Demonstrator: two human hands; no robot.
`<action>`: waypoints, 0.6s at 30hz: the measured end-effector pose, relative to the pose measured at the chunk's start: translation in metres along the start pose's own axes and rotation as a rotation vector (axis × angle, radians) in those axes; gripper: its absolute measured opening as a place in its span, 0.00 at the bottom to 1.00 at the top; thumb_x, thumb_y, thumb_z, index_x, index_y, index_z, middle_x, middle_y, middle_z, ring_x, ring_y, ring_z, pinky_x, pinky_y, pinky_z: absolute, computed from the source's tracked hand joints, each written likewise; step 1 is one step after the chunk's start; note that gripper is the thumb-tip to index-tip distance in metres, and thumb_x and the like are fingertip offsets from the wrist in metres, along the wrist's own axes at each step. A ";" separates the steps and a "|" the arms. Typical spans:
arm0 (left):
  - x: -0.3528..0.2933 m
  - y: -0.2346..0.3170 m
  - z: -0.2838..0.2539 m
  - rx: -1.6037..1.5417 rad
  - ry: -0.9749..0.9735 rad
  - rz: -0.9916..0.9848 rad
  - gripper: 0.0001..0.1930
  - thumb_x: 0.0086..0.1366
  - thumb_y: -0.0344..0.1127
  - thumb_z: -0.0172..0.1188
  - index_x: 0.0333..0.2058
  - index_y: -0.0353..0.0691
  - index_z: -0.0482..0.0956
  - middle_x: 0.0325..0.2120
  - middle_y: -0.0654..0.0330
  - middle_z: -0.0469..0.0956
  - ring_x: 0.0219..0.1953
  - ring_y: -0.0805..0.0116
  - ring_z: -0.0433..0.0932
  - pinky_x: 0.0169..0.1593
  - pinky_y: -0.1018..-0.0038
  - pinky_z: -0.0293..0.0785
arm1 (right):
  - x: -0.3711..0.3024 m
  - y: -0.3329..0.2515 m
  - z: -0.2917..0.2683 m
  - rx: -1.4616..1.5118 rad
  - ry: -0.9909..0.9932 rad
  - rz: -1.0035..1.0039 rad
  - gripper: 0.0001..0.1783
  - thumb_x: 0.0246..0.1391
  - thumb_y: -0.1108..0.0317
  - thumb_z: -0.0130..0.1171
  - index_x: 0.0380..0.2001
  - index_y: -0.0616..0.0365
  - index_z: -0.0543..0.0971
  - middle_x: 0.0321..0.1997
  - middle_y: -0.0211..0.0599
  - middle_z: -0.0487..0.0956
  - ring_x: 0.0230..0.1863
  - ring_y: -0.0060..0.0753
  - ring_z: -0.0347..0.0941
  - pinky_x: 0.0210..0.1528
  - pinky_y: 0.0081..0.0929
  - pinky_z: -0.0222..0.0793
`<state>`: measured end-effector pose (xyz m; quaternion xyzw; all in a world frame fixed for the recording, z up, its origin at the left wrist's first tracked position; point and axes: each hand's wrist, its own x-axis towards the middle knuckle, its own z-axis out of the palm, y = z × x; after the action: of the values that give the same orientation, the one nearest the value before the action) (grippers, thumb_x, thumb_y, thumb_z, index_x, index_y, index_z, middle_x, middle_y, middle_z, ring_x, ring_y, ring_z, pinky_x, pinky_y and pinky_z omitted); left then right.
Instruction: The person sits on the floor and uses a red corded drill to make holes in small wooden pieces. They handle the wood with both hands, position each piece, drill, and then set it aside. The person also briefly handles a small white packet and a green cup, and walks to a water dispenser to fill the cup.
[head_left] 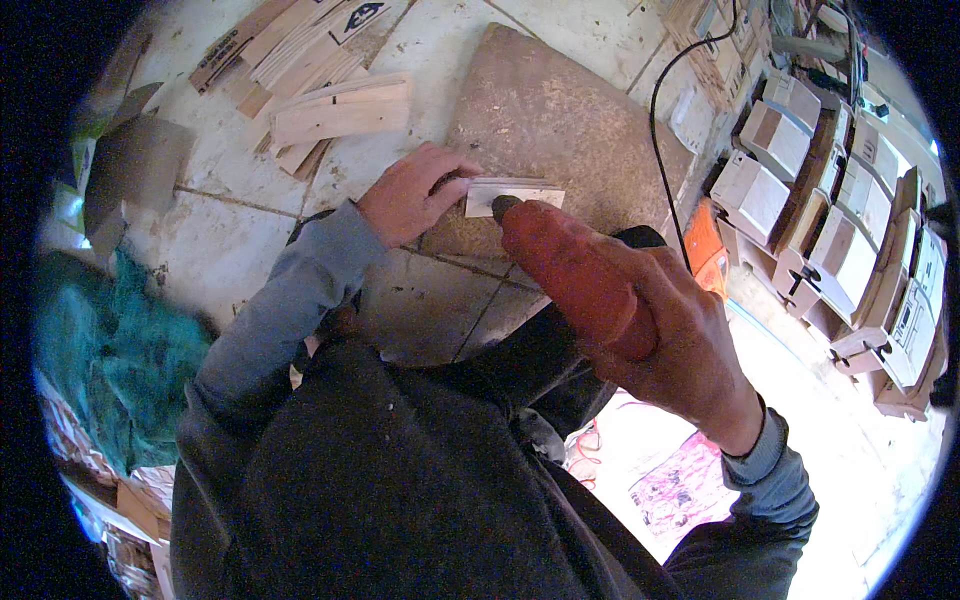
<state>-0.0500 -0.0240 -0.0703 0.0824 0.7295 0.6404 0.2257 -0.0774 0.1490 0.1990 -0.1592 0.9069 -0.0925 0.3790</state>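
A short stack of thin, pale wooden pieces (483,203) lies on the worn brown board (555,100) in front of me. At its left end, my left hand (412,195) is closed, thumb and fingers pinching the edge. My right hand (690,335) is wrapped round a red power drill (560,262), whose dark nose points down at the top of the stack, near its middle. Whether a bit touches the wood is hidden by the tool's nose.
Loose wooden slats (345,108) lie in a pile on the tiles at far left. A black cable (654,120) runs down right of the board. Pale wooden assemblies (790,135) stand in rows at right, near an orange object (707,250). Green cloth (120,350) lies at left.
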 end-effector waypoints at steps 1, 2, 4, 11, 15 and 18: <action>0.001 0.001 0.001 0.053 0.016 0.059 0.15 0.54 0.44 0.62 0.36 0.42 0.77 0.37 0.53 0.73 0.47 0.52 0.68 0.54 0.61 0.64 | 0.000 0.000 0.000 0.001 -0.007 0.004 0.40 0.31 0.69 0.71 0.54 0.51 0.68 0.44 0.45 0.75 0.43 0.49 0.75 0.44 0.37 0.72; 0.002 0.003 0.005 0.113 0.039 0.082 0.14 0.54 0.43 0.62 0.36 0.42 0.77 0.37 0.53 0.73 0.46 0.52 0.69 0.53 0.61 0.64 | 0.001 0.000 -0.001 0.000 -0.010 0.019 0.40 0.32 0.69 0.71 0.54 0.51 0.68 0.44 0.45 0.75 0.44 0.49 0.75 0.45 0.37 0.72; 0.003 0.004 0.016 0.229 0.103 0.120 0.12 0.53 0.42 0.62 0.34 0.43 0.77 0.36 0.56 0.73 0.45 0.55 0.68 0.51 0.62 0.64 | 0.001 -0.001 0.000 0.003 -0.028 0.062 0.40 0.32 0.69 0.71 0.54 0.52 0.68 0.46 0.45 0.75 0.46 0.49 0.74 0.47 0.35 0.71; -0.002 -0.004 0.037 0.297 0.274 0.169 0.11 0.51 0.41 0.63 0.32 0.45 0.76 0.32 0.58 0.70 0.42 0.56 0.67 0.47 0.62 0.61 | 0.002 -0.001 0.001 0.125 -0.012 0.053 0.41 0.31 0.69 0.71 0.54 0.53 0.68 0.49 0.44 0.74 0.50 0.47 0.72 0.51 0.36 0.68; -0.006 -0.005 0.042 0.328 0.353 0.191 0.10 0.51 0.40 0.62 0.32 0.46 0.75 0.32 0.58 0.68 0.42 0.56 0.66 0.44 0.61 0.60 | 0.000 -0.005 0.001 0.066 -0.042 0.104 0.40 0.32 0.69 0.71 0.54 0.54 0.68 0.49 0.45 0.74 0.51 0.46 0.72 0.52 0.36 0.68; -0.007 -0.005 0.045 0.335 0.346 0.200 0.09 0.51 0.38 0.60 0.32 0.45 0.75 0.31 0.57 0.67 0.40 0.55 0.65 0.41 0.60 0.59 | 0.000 -0.008 0.002 0.101 -0.037 0.107 0.39 0.34 0.70 0.70 0.54 0.55 0.68 0.49 0.45 0.74 0.51 0.46 0.72 0.51 0.36 0.68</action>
<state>-0.0234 0.0126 -0.0774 0.0798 0.8413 0.5344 0.0164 -0.0742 0.1415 0.2002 -0.0929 0.9011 -0.1145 0.4079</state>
